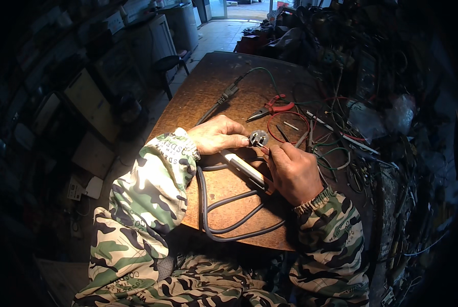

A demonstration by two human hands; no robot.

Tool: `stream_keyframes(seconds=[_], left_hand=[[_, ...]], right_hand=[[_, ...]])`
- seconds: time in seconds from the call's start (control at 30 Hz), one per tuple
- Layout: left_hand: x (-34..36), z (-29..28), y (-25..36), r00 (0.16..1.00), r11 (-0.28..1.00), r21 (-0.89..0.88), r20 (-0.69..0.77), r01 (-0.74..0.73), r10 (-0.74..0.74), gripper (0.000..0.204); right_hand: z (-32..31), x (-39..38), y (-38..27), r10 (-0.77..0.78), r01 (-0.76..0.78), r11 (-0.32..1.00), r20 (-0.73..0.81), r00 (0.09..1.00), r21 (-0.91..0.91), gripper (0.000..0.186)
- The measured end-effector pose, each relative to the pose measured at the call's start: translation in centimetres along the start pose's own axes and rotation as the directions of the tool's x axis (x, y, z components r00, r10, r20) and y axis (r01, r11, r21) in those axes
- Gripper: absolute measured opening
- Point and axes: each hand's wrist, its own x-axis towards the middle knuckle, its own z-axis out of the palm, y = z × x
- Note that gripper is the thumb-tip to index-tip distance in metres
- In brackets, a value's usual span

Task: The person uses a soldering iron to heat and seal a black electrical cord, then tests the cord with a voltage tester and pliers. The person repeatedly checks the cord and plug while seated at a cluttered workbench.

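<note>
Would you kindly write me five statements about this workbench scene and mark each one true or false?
1. The left hand is touching a round plug. True.
2. The right hand is gripping the red-handled pliers. False: the pliers lie on the table beyond the hands; the right hand's fingers pinch something slim at the plug.
3. A dark cable lies in loops near the table's near edge. True.
4. Both sleeves are plain blue. False: they have a camouflage pattern.
5. A dark-seated stool stands to the left of the table. True.
</note>
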Motion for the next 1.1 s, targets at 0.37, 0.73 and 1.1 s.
stream_keyframes(seconds=[0.37,0.73,1.1], left_hand=[[-0.1,0.2,0.6,0.998,0.998,-0.038,0.037,0.043,-0.042,0.042],[-0.3,-0.1,1.0,0.964,0.985,0.157,-0.266,0.066,-0.023,0.034],[-1.6,-2.3,-0.2,0.651,0.815,0.481,-0.738,0.323,0.177,0.045]], right_hand=[[0.1,0.1,-0.2,-0.003,0.003,0.999,-0.006,1.000,0.036,0.021],[-0.2,0.5,0.5,0.081,-0.088,0.991,-0.071,0.994,-0.100,0.026],[-0.4,1.2,-0.5,-0.017,0.016,1.000,-0.155,0.988,-0.012,0.016]])
